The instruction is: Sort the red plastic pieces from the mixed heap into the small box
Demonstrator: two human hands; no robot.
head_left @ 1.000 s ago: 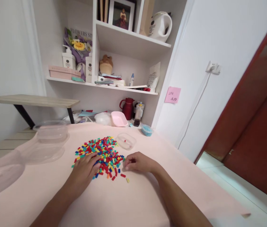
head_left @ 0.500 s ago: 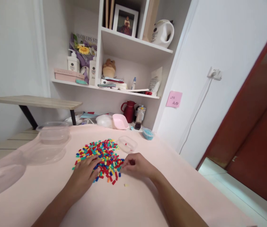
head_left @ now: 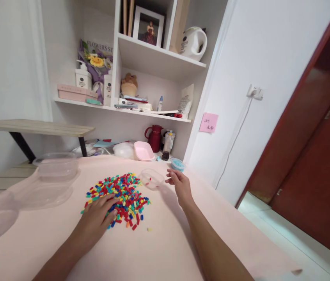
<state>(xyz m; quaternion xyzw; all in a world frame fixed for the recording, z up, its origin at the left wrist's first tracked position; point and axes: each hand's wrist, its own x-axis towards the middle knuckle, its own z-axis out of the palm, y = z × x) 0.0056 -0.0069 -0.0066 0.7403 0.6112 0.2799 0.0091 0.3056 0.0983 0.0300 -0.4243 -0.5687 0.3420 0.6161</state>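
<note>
A spread pile of small plastic building bricks (head_left: 130,199) in red, blue, green and yellow lies on the table. My left hand (head_left: 99,212) rests on the pile's near left side, fingers spread, holding nothing visible. My right hand (head_left: 181,189) is raised beside the right end of a small clear plastic container (head_left: 159,185). Its fingers are loosely bent with the tips apart, and no brick shows between them. Inside that container lie a red brick (head_left: 150,179) and a tiny piece too small to name.
Clear plastic containers (head_left: 46,195) stand at the left. At the back are a pink tray (head_left: 144,151), a red jug (head_left: 155,138), a bottle (head_left: 167,147) and a lidded tub of blue bits (head_left: 177,164). One pale yellow brick (head_left: 149,229) lies apart near me.
My right hand has left the pile's right edge and moved up and right, beside the clear container. Its fingers have loosened. My left hand stays on the pile while the view has shifted slightly.
</note>
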